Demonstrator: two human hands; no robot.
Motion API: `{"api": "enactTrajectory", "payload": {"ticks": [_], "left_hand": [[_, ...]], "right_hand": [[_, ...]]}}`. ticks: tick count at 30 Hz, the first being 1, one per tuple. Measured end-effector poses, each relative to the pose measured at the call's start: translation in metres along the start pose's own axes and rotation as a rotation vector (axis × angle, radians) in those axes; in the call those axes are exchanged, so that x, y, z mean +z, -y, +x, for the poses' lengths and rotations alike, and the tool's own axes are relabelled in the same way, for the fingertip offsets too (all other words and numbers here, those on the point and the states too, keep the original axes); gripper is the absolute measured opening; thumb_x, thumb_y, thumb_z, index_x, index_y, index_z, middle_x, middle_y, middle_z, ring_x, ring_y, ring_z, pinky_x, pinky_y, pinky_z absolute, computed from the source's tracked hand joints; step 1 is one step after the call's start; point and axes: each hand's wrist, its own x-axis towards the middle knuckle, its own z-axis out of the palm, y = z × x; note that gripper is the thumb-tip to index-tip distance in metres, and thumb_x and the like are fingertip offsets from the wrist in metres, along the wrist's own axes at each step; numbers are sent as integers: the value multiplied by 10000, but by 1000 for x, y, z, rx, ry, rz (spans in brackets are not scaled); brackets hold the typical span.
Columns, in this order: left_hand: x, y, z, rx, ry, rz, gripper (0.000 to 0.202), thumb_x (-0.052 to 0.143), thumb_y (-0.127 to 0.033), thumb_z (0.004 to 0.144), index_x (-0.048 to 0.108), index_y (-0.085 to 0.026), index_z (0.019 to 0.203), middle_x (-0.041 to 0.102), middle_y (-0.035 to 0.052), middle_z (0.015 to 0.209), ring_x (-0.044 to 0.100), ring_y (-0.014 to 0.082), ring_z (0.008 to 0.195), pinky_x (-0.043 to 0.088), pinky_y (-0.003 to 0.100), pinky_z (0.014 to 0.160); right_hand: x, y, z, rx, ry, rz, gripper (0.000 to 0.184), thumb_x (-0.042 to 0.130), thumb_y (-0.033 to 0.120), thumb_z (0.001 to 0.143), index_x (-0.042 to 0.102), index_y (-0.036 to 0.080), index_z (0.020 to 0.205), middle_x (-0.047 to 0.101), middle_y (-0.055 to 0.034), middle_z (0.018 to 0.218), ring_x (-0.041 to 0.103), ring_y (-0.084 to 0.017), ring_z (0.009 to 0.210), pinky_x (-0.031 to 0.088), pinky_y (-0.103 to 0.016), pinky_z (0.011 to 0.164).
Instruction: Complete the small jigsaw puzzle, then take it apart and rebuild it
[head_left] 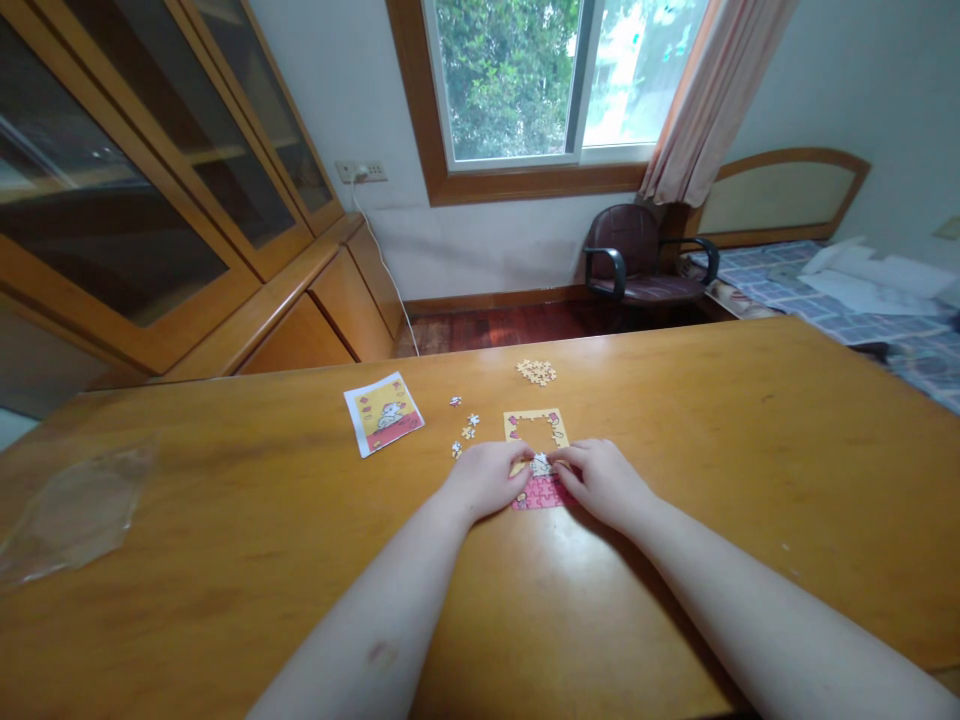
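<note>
A partly assembled jigsaw puzzle (pixel 541 493) lies flat on the table, pink along its near edge, with a yellow border around an open gap at the far side. My left hand (pixel 491 478) grips at its left side, fingers curled. From the right, my right hand (pixel 604 482) meets it with bent fingers. Between the fingertips of both hands is a white puzzle piece (pixel 541 463) in the middle of the puzzle; the fingers partly cover it. Several loose puzzle pieces (pixel 469 433) lie just left of the puzzle. Beyond it sits a pile of puzzle pieces (pixel 537 373).
A picture card (pixel 385 414) showing a white character on yellow and pink lies at the left. Clear plastic wrapping (pixel 71 510) rests on the wooden table (pixel 285 600) at far left. Past the table stand a cabinet (pixel 247 310), an armchair (pixel 630 250) and a bed (pixel 900 320).
</note>
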Motion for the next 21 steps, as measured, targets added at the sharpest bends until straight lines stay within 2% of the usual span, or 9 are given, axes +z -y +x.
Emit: {"api": "enactTrajectory", "payload": {"ticks": [5, 14, 21], "left_hand": [[-3, 2, 0, -33, -26, -9, 265, 499, -339, 870, 662, -282, 1070, 720, 13, 912, 661, 185, 866, 473, 257, 762], [0, 1, 1, -22, -4, 38, 279, 528, -349, 852, 669, -279, 1082, 727, 19, 941, 659, 194, 899, 478, 275, 823], [1, 3, 1, -4, -10, 42, 272, 536, -355, 837, 675, -289, 1061, 728, 12, 947, 659, 199, 890, 481, 278, 797]], "right_hand": [[1, -3, 0, 49, -42, 21, 260, 489, 267, 897, 729, 232, 989, 732, -44, 909, 651, -180, 835, 439, -287, 794], [0, 1, 0, 50, 4, 4, 280, 479, 244, 889, 722, 220, 1027, 733, -56, 931, 652, -180, 840, 445, -287, 798], [-1, 2, 0, 18, 12, -10, 274, 481, 244, 888, 732, 232, 996, 730, -50, 878, 651, -180, 800, 442, -284, 765]]}}
